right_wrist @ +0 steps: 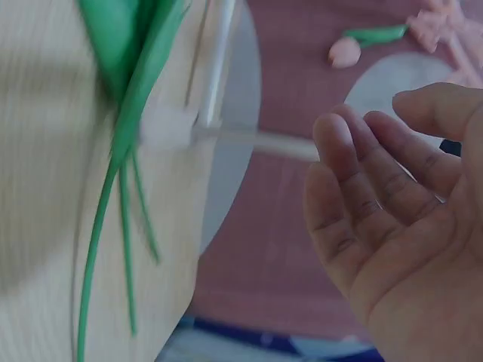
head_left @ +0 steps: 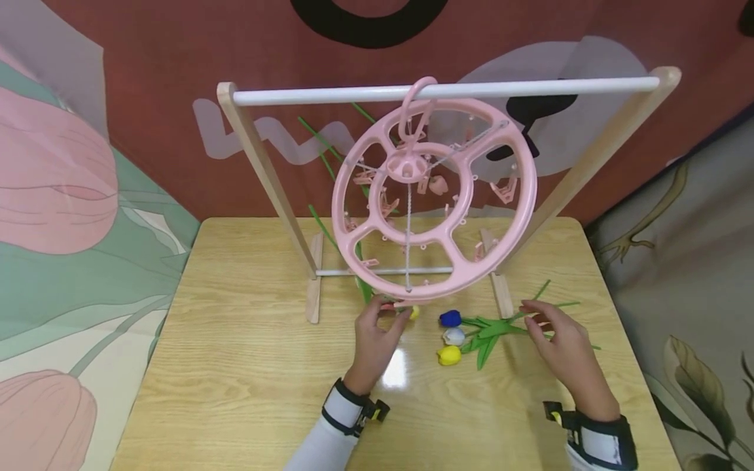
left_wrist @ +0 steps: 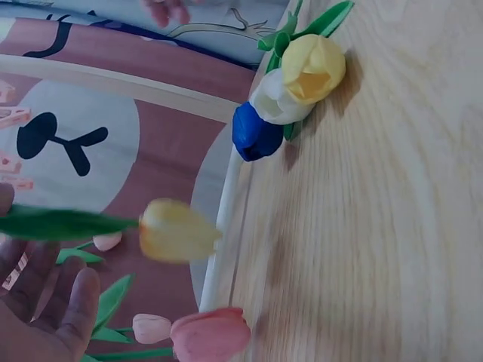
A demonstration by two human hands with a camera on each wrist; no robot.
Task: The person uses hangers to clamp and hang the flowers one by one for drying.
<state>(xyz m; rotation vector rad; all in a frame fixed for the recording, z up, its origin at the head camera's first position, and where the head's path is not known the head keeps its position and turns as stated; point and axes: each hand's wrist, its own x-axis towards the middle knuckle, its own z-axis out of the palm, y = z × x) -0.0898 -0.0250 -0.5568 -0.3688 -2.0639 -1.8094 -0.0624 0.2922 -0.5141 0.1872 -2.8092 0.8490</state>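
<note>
My left hand (head_left: 374,340) is below the front rim of a pink round clip hanger (head_left: 432,288). In the left wrist view it holds a yellow tulip (left_wrist: 177,231) by its green leafy stem, partly out of frame. A pink tulip (left_wrist: 211,335) and a paler tulip (left_wrist: 151,329) are beyond that hand. My right hand (head_left: 562,343), fingers loosely bent and holding nothing, hovers over the stems of a tulip group on the table. That group has a blue tulip (head_left: 450,318), a white tulip (head_left: 454,337) and another yellow tulip (head_left: 449,355).
The hanger hooks over a white bar (head_left: 330,96) on a wooden-legged stand (head_left: 268,173). Small pink clips (head_left: 504,191) dangle from it, and a light pink tulip (head_left: 438,184) shows through its ring. Green stems (head_left: 321,139) rise behind the hanger's left side. Beneath is a wooden table (head_left: 235,366).
</note>
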